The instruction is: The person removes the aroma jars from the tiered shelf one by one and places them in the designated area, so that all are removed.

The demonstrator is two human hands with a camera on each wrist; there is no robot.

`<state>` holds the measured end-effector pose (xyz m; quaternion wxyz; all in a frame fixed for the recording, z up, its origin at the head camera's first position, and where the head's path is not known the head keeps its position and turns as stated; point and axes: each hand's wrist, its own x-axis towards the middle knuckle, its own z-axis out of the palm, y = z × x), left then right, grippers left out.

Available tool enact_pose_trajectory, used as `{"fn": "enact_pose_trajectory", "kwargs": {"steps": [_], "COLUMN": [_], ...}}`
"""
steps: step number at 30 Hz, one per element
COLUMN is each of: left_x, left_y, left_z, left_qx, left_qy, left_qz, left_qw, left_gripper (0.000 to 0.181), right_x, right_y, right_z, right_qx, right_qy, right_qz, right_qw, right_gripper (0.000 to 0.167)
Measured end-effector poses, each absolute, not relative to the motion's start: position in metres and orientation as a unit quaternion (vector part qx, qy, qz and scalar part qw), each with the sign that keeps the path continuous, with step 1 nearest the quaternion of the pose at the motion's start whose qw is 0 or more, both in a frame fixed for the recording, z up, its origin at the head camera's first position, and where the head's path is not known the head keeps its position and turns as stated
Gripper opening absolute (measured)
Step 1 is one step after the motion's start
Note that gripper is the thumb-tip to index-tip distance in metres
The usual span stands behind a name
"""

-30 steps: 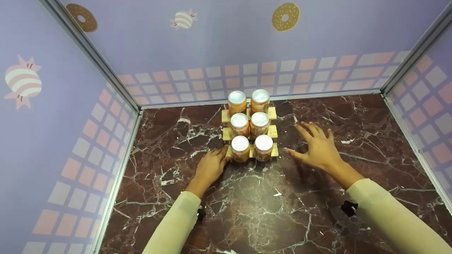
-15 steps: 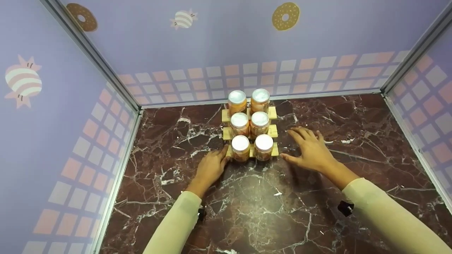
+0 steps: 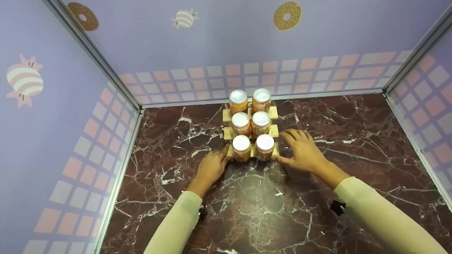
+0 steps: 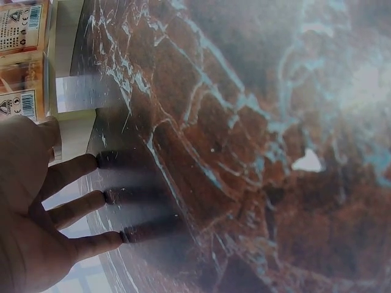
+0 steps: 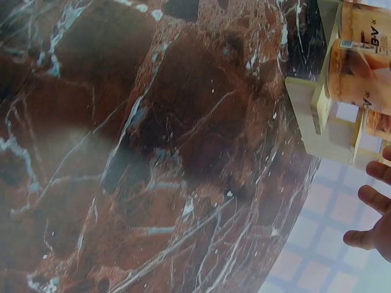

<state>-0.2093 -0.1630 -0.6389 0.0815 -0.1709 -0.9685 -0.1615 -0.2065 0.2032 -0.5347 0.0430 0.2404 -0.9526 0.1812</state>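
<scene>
A stepped stand of pale wood [image 3: 227, 133] stands on the table, with three slats rising toward the back. Each slat bears two upright orange drink cans [image 3: 260, 125] with silvery tops. My left hand [image 3: 210, 169] holds the left end of the front slat between thumb and forefinger; its other fingers are straight, tips down near the table in the left wrist view. At the right side, my right hand [image 3: 304, 151] has its fingers spread, the thumb close to the front slat's end. In the right wrist view, fingers [image 5: 376, 198] show below the stand [image 5: 305, 116]; contact cannot be made out.
The dark red marbled table [image 3: 261, 211] runs up to a purple back wall [image 3: 229, 42] just behind the stand. Side walls [image 3: 53, 141] with metal edging enclose it. A small white scrap [image 3: 278, 193] lies in front of the stand.
My right hand has moved left and slightly toward me, from apart to close beside the stand's right end. The left hand, stand and cans have stayed in place.
</scene>
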Motion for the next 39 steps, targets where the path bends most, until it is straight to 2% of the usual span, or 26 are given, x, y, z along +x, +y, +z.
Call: {"fn": "enact_pose_trajectory", "kwargs": {"steps": [5, 14, 17, 22, 24, 30, 32, 34, 35, 39], "left_x": [-0.213, -0.199, -0.203, -0.218, -0.220, -0.211, -0.213, -0.208, -0.212, -0.200], "left_y": [-0.165, -0.158, -0.159, -0.166, -0.168, -0.162, -0.162, -0.159, -0.162, -0.158], "left_z": [-0.649, -0.616, -0.624, -0.663, -0.668, -0.642, -0.646, -0.633, -0.641, -0.616], "left_qx": [-0.170, -0.170, -0.165, -0.159, -0.163, -0.160, -0.162, -0.161, -0.164, -0.166], "left_qy": [-0.969, -0.967, -0.968, -0.969, -0.968, -0.970, -0.971, -0.971, -0.970, -0.966], "left_qz": [-0.162, -0.176, -0.174, -0.174, -0.174, -0.168, -0.162, -0.167, -0.164, -0.189], "left_qw": [0.079, 0.075, 0.070, 0.074, 0.074, 0.069, 0.069, 0.060, 0.069, 0.061], "left_gripper": [0.053, 0.049, 0.050, 0.054, 0.055, 0.052, 0.052, 0.051, 0.052, 0.051], "right_x": [-0.206, -0.209, -0.210, -0.212, -0.212, -0.212, -0.213, -0.213, -0.213, -0.214], "right_y": [0.195, 0.182, 0.179, 0.175, 0.173, 0.168, 0.167, 0.165, 0.165, 0.164], "right_z": [-0.537, -0.539, -0.540, -0.540, -0.540, -0.540, -0.539, -0.539, -0.539, -0.538], "right_qx": [0.246, 0.248, 0.251, 0.252, 0.252, 0.249, 0.247, 0.247, 0.247, 0.249], "right_qy": [-0.950, -0.946, -0.944, -0.942, -0.941, -0.942, -0.943, -0.943, -0.943, -0.944], "right_qz": [0.190, 0.202, 0.207, 0.215, 0.218, 0.221, 0.219, 0.217, 0.217, 0.214], "right_qw": [0.045, 0.056, 0.058, 0.057, 0.056, 0.046, 0.044, 0.043, 0.043, 0.044], "right_gripper": [0.091, 0.088, 0.087, 0.084, 0.083, 0.081, 0.081, 0.080, 0.079, 0.079]}}
